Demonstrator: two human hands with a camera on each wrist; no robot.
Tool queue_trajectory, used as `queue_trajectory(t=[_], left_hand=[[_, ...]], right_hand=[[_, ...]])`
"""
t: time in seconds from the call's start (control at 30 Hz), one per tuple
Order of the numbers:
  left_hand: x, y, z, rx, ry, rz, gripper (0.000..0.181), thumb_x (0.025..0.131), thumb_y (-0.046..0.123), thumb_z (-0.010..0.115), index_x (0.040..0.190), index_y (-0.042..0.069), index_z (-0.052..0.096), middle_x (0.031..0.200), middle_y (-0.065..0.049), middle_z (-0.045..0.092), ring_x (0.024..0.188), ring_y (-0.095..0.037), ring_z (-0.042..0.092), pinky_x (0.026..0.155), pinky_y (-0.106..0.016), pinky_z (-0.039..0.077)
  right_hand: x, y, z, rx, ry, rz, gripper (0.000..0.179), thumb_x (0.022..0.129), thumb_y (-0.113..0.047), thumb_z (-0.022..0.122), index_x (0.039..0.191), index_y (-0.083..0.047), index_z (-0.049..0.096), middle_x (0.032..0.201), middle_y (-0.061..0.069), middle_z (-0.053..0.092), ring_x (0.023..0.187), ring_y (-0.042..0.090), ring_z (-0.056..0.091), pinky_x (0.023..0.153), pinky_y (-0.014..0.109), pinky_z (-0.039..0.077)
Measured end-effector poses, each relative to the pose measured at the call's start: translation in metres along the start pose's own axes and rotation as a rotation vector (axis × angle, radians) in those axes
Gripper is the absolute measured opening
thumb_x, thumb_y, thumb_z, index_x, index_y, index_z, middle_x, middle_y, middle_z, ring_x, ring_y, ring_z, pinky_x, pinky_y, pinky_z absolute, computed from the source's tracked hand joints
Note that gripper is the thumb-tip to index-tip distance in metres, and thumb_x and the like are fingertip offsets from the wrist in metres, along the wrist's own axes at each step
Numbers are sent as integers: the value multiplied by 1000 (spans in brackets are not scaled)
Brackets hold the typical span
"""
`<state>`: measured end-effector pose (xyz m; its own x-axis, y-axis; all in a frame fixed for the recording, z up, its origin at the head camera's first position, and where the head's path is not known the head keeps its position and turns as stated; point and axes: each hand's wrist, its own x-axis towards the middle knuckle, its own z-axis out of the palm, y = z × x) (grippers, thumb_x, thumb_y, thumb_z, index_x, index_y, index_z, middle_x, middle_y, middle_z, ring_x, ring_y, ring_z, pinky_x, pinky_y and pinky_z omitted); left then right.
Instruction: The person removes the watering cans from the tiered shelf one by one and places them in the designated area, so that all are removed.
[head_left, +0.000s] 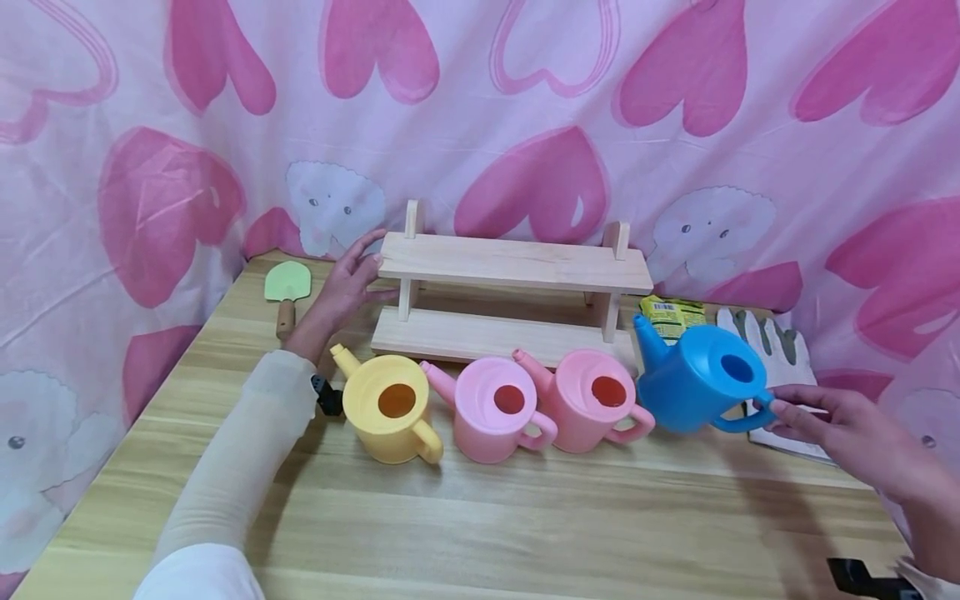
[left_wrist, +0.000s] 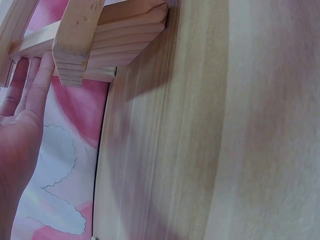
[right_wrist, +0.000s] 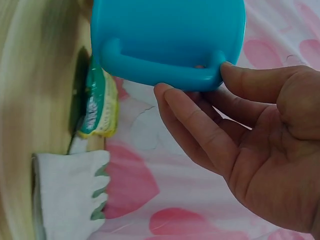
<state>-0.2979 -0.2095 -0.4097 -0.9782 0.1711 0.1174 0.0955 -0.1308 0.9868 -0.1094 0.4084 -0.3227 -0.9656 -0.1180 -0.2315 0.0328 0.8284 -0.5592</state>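
My right hand (head_left: 855, 429) pinches the handle of a blue watering can (head_left: 686, 387) between thumb and fingers. In the right wrist view, the thumb lies on one end of the can's handle (right_wrist: 165, 75) and the fingertips touch its outer side. At the back, a two-tier wooden shelf (head_left: 517, 260) stands on the table. My left hand (head_left: 347, 279) touches the shelf's left end; in the left wrist view its fingers (left_wrist: 40, 90) are straight against the wood. Before the shelf stand a yellow watering can (head_left: 375, 417), a light pink one (head_left: 487, 425) and a darker pink one (head_left: 581, 417).
A toy shovel (head_left: 287, 283) with a green blade lies left of my left hand. Behind the blue can are a yellow-green packet (head_left: 671, 312) and white gloves (head_left: 798, 371) with green markings. A pink heart-patterned curtain (head_left: 525, 100) hangs behind the wooden table (head_left: 480, 533).
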Motion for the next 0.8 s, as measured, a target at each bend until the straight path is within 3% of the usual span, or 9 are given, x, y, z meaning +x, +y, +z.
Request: queue_trajectory(t=[0.43, 0.67, 0.8], left_hand=[[0, 0, 2, 0, 5, -4, 55, 110, 26, 52, 162, 22, 34, 153, -19, 40, 137, -42, 45, 95, -55, 53], [1, -2, 0, -8, 1, 5, 56, 110, 26, 52, 162, 19, 33, 152, -18, 41, 136, -40, 47, 94, -55, 53], [0, -1, 0, -7, 0, 9, 55, 110, 26, 51, 161, 20, 34, 151, -17, 42, 137, -40, 46, 93, -55, 54]], right_hand=[[-1, 16, 15, 53, -39, 18, 46, 111, -18, 50, 136, 20, 51, 112, 23, 71, 91, 24, 74, 76, 44, 62], [0, 20, 20, 68, -43, 0, 44, 110, -17, 51, 134, 20, 52, 114, 24, 70, 91, 23, 74, 73, 28, 59], [0, 21, 22, 50, -47, 20, 45, 110, -18, 51, 134, 19, 53, 113, 23, 70, 94, 29, 73, 76, 37, 61]])
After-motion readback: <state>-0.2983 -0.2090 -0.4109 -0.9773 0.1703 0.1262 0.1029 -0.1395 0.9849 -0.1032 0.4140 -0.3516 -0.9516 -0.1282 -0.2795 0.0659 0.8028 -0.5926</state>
